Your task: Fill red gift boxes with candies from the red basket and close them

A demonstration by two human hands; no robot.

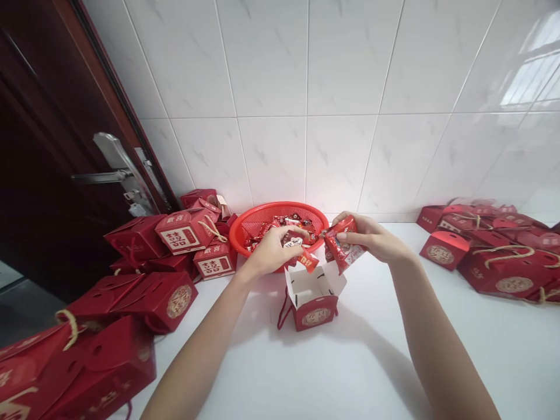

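My left hand [276, 249] is closed on a small red wrapped candy [308, 260], just above the far left rim of an open box. In my right hand [366, 234] are shiny red candy packets [343, 245], pinched between thumb and fingers to the right of the box. The red gift box [315, 311] stands upright with its flaps spread, and its white inside shows no contents. A dark red cord [283, 309] hangs at its left side. Behind my hands sits a red plastic basket [243, 217] holding many wrapped candies [294, 223].
Closed red gift boxes [179, 233] are piled along the left, some with rope handles. More red boxes [499, 274] are stacked at the right. The white table [341, 373] meets a tiled wall [341, 157]. A dark door with a metal handle [102, 177] is at the left.
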